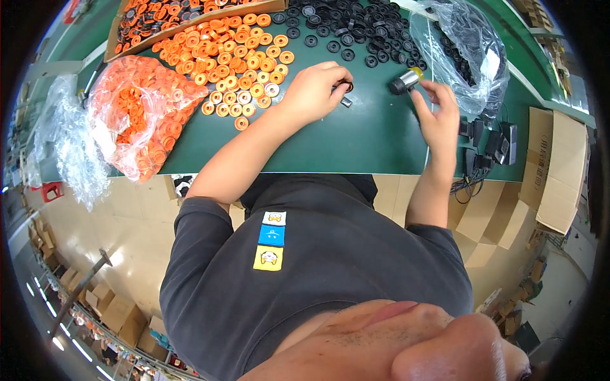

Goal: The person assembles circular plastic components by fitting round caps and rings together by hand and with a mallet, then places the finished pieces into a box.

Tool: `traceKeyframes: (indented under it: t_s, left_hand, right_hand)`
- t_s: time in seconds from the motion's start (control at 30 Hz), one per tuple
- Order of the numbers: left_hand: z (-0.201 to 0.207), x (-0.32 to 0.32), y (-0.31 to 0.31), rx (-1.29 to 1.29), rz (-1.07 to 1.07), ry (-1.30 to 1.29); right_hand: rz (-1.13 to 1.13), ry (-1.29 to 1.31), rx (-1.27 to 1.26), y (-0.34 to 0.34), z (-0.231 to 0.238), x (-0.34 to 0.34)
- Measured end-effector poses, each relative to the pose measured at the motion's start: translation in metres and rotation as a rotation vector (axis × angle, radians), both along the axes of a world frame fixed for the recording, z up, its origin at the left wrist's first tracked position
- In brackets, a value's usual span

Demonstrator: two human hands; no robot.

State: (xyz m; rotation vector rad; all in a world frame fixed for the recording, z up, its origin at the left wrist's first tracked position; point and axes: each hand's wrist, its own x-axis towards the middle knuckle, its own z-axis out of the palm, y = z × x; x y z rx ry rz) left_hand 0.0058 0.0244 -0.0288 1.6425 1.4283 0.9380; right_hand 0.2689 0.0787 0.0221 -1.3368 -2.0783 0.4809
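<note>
My left hand is over the middle of the green table, its thumb and fingers pinched on a small black and orange wheel, mostly hidden by the fingers. Just below the fingertips a short metal pin shows on the tabletop. To the right, my right hand is loosely curled at a mallet, thumb and forefinger against it. The mallet's head is silver with a black end and a yellow end; its handle is mostly hidden by the hand.
Orange rings are spread left of my left hand, beside a bag of orange parts and a cardboard tray. Black rings lie at the back, a clear plastic bag behind my right hand. Black adapters sit near the right edge.
</note>
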Motion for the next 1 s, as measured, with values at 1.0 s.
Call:
traceKeyframes:
  t_s: [1.0]
  left_hand:
    - [-0.014,-0.012,0.007,0.268,0.172,0.158]
  right_hand:
    - [0.252,-0.232,-0.386,-0.089,0.021,-0.026]
